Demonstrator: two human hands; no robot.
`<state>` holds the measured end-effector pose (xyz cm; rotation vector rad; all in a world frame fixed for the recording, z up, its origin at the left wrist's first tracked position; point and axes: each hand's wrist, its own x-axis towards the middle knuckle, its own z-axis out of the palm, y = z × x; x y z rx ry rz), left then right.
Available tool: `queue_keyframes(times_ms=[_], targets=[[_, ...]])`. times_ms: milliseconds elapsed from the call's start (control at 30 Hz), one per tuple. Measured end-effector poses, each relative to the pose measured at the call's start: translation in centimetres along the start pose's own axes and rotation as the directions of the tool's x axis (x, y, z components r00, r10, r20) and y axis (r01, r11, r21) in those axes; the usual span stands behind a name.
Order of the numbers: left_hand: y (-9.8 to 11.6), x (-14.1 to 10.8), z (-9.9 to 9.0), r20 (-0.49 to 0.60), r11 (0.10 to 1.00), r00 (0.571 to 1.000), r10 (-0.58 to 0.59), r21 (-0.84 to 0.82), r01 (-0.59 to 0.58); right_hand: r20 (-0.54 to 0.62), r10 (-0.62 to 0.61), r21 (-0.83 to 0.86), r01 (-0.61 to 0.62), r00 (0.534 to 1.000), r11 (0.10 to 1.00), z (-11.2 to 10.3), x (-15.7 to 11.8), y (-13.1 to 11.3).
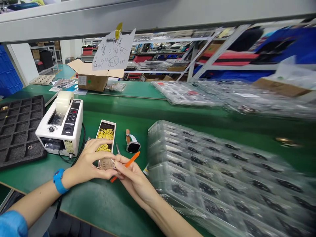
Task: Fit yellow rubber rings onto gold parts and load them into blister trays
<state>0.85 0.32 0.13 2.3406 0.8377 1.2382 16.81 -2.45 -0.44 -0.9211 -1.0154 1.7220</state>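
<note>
Between the fingers of my left hand (86,161) is a round rose-gold watch case (106,163), its engraved back facing up. My right hand (135,179) pinches the case's right edge and also holds a flat orange stick (133,158) with a pointed end, which passes slantwise through the fingers. Just beyond the hands stands a white box (114,126) of yellow rings (105,134), partly covered by my left fingers. A square-faced smartwatch (133,147) with a light strap lies past my right hand. Tweezers (118,148) lie beside the box, their lower part hidden.
On the left are a white tape dispenser (74,112) with a cable and a black foam tray (22,128). Stacked clear plastic trays (209,174) of dark parts fill the right. Behind stand an open carton (92,80) and a hanging handwritten sheet (112,51).
</note>
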Motion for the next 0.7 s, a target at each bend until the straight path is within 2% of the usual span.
queue_keyframes(times_ms=[433, 567, 700], targets=[[-0.2, -0.1, 0.4, -0.013, 0.997, 0.998, 0.064, -0.04, -0.064, 0.015, 0.03, 0.064, -0.031, 0.999, 0.997, -0.5, 0.2, 1.4], [0.2, -0.2, 0.3, 0.02, 0.999, 1.0, 0.009, -0.051, -0.008, 0.023, 0.052, 0.098, -0.054, 0.998, 0.994, -0.2, 0.1, 1.2], [0.5, -0.4, 0.0, 0.072, 0.996, 0.997, -0.018, -0.09, 0.024, 0.083, 0.071, 0.147, -0.083, 0.994, 0.986, 0.2, 0.0, 0.9]])
